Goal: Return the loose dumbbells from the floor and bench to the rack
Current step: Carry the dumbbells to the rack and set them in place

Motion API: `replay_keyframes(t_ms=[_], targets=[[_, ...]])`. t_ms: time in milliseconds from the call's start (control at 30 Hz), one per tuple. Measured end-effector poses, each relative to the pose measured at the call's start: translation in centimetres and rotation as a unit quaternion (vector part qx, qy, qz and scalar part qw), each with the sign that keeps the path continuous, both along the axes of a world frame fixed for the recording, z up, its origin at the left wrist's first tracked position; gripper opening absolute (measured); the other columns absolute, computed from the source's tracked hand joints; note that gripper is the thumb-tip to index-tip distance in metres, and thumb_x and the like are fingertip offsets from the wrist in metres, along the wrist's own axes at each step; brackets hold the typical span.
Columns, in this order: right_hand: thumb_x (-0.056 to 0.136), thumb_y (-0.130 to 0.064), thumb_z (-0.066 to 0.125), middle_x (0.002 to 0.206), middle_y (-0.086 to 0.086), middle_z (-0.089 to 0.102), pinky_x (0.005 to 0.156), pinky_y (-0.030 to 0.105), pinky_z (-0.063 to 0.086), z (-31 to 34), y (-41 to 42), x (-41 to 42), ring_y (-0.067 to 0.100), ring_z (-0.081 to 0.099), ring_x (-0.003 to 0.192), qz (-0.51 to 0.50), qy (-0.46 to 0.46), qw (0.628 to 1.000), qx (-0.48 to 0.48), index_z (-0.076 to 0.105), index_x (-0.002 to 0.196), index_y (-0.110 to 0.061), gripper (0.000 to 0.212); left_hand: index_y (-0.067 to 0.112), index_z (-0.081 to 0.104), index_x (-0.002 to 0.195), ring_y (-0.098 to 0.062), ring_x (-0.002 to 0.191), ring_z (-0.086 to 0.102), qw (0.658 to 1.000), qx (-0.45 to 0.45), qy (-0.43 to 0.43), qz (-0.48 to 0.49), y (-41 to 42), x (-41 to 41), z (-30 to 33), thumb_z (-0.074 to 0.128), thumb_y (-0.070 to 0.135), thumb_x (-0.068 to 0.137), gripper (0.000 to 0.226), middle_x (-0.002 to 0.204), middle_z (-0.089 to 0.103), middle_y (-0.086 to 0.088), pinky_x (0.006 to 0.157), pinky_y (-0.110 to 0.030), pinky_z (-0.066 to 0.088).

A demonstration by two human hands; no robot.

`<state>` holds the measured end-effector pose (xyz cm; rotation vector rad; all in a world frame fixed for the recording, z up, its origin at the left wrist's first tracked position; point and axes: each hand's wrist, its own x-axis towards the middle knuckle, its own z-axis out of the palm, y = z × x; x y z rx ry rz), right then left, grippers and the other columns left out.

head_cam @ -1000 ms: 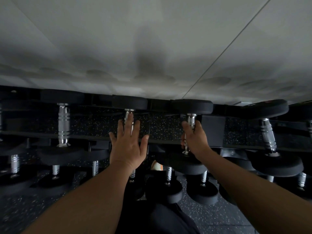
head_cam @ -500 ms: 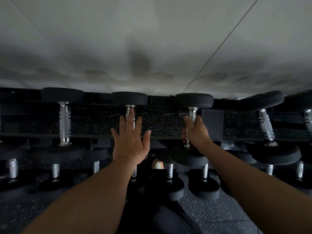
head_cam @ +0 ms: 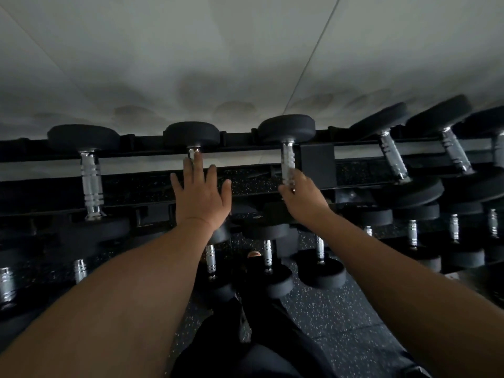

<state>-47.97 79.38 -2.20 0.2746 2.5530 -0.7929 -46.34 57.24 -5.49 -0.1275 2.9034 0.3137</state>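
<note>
A black rack (head_cam: 317, 166) runs across the view, with black-headed, chrome-handled dumbbells lying on its tiers. My left hand (head_cam: 201, 197) is flat with fingers spread over the handle of one top-tier dumbbell (head_cam: 191, 135), gripping nothing; its middle fingertip reaches the handle's far end. My right hand (head_cam: 305, 197) has its fingers curled on the near end of the handle of the neighbouring top-tier dumbbell (head_cam: 286, 129), and most of that handle shows above the hand. Both dumbbells rest on the rack.
More dumbbells sit on the top tier at the left (head_cam: 91, 181) and right (head_cam: 394, 159). The lower tiers hold several smaller ones (head_cam: 320, 266). A speckled rubber floor (head_cam: 341, 309) lies below, and a pale wall (head_cam: 245, 64) stands behind the rack.
My right hand has slid back down its handle, so more chrome shows. The left hand stays flat and open. The view has tilted, so the rack sits lower and skews at the right.
</note>
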Motion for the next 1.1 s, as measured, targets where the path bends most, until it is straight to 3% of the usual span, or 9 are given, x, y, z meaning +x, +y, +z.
replay_keyframes(t_ms=[100, 367, 500, 700, 933, 1033, 1100], targets=[[0.101, -0.036, 0.048, 0.149, 0.007, 0.045, 0.100, 0.036, 0.042, 1.4, 0.7, 2.4, 0.025, 0.049, 0.129, 0.026, 0.014, 1.000, 0.001, 0.039, 0.148, -0.019, 0.050, 0.016, 0.040, 0.146, -0.034, 0.151, 0.002, 1.000, -0.013, 0.004, -0.014, 0.0, 0.2, 0.1, 0.018, 0.054, 0.097, 0.065, 0.164, 0.004, -0.015, 0.119, -0.057, 0.007], [0.099, -0.035, 0.050, 0.140, 0.004, 0.053, 0.103, 0.034, 0.039, 3.1, 6.7, 4.6, 0.024, 0.049, 0.128, 0.014, 0.014, 1.000, 0.017, 0.051, 0.138, -0.017, 0.043, 0.013, 0.032, 0.151, -0.032, 0.151, -0.002, 0.998, -0.033, -0.003, -0.062, 2.7, 1.2, 0.0, 0.018, 0.055, 0.098, 0.069, 0.164, 0.012, -0.014, 0.121, -0.054, 0.002], [0.098, -0.034, 0.052, 0.137, 0.006, 0.055, 0.104, 0.035, 0.038, 3.5, 11.7, 3.6, 0.025, 0.048, 0.128, 0.010, 0.022, 0.999, 0.031, 0.054, 0.135, -0.013, 0.042, 0.013, 0.032, 0.151, -0.030, 0.151, -0.002, 0.998, 0.007, 0.013, -0.063, 7.0, 0.4, 0.2, 0.022, 0.054, 0.098, 0.068, 0.164, 0.012, -0.012, 0.121, -0.054, 0.003], [0.100, -0.037, 0.051, 0.151, 0.006, 0.044, 0.115, 0.038, 0.029, 4.4, 19.2, -0.7, 0.023, 0.035, 0.141, 0.043, 0.050, 0.996, 0.051, 0.046, 0.145, -0.014, 0.051, 0.013, 0.023, 0.154, -0.029, 0.152, 0.002, 0.990, 0.050, 0.086, -0.104, 15.0, -1.7, 2.1, 0.021, 0.054, 0.097, 0.071, 0.164, 0.011, -0.012, 0.121, -0.052, 0.005], [0.098, -0.035, 0.056, 0.151, 0.016, 0.036, 0.113, 0.043, 0.029, 3.9, 25.1, -6.2, 0.033, 0.033, 0.139, 0.040, 0.026, 0.999, 0.026, 0.032, 0.150, -0.012, 0.063, 0.013, 0.020, 0.155, -0.025, 0.151, -0.013, 0.998, -0.012, 0.013, -0.067, 19.3, -2.4, 1.4, 0.016, 0.058, 0.096, 0.075, 0.165, -0.007, -0.010, 0.122, -0.049, 0.000], [0.097, -0.037, 0.056, 0.151, 0.019, 0.034, 0.110, 0.048, 0.036, 3.0, 26.3, -8.1, 0.038, 0.039, 0.135, 0.023, -0.016, 1.000, -0.007, 0.028, 0.151, -0.011, 0.066, 0.015, 0.020, 0.155, -0.025, 0.150, -0.017, 0.999, -0.012, -0.012, -0.046, 20.2, -2.6, 1.0, 0.012, 0.061, 0.094, 0.077, 0.164, -0.012, -0.011, 0.122, -0.047, -0.002], [0.098, -0.041, 0.054, 0.146, 0.019, 0.042, 0.104, 0.049, 0.042, 2.2, 26.7, -9.4, 0.039, 0.046, 0.127, 0.049, -0.061, 0.997, -0.015, 0.032, 0.148, -0.012, 0.063, 0.015, 0.020, 0.155, -0.024, 0.149, -0.020, 0.999, -0.001, -0.022, -0.036, 20.5, -2.8, 0.9, 0.013, 0.061, 0.094, 0.077, 0.164, -0.015, -0.009, 0.122, -0.045, -0.003]])
